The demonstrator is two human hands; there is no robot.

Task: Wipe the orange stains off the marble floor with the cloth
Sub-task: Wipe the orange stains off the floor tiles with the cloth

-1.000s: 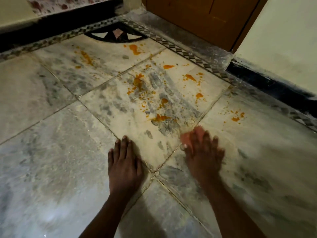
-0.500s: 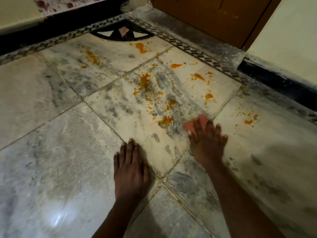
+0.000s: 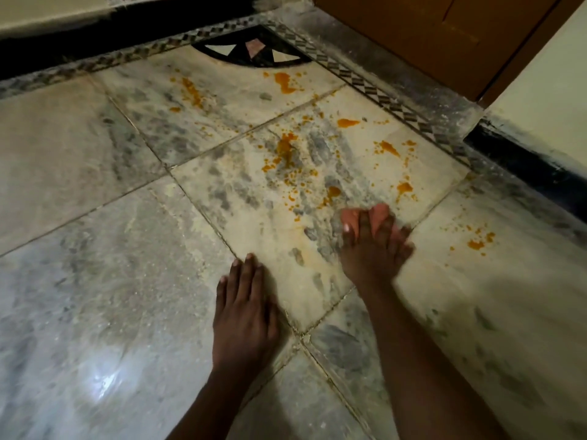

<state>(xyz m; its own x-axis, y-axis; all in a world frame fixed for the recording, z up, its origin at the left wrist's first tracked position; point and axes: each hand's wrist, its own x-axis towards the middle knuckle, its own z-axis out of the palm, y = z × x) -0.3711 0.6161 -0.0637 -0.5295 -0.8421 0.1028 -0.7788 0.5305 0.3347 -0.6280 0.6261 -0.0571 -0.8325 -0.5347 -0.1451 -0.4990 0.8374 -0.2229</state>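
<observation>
Floor [image 3: 95, 249] of grey-veined marble | left hand [image 3: 243, 315] flat on it, fingers spread, holding nothing | right hand [image 3: 374, 249] pressing a small pink cloth [image 3: 352, 219] against the floor, motion-blurred | orange stains [image 3: 286, 147] scattered just beyond the cloth | wooden door [image 3: 444, 33] far right

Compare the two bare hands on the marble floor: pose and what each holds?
The left hand lies flat and open, fingers together, palm on the grey-veined marble floor, holding nothing. The right hand is curled around a small pink cloth and sits further forward, just short of the orange stains. The left looks sharp; the right is blurred. Both are bare and pressed to the floor.
</observation>
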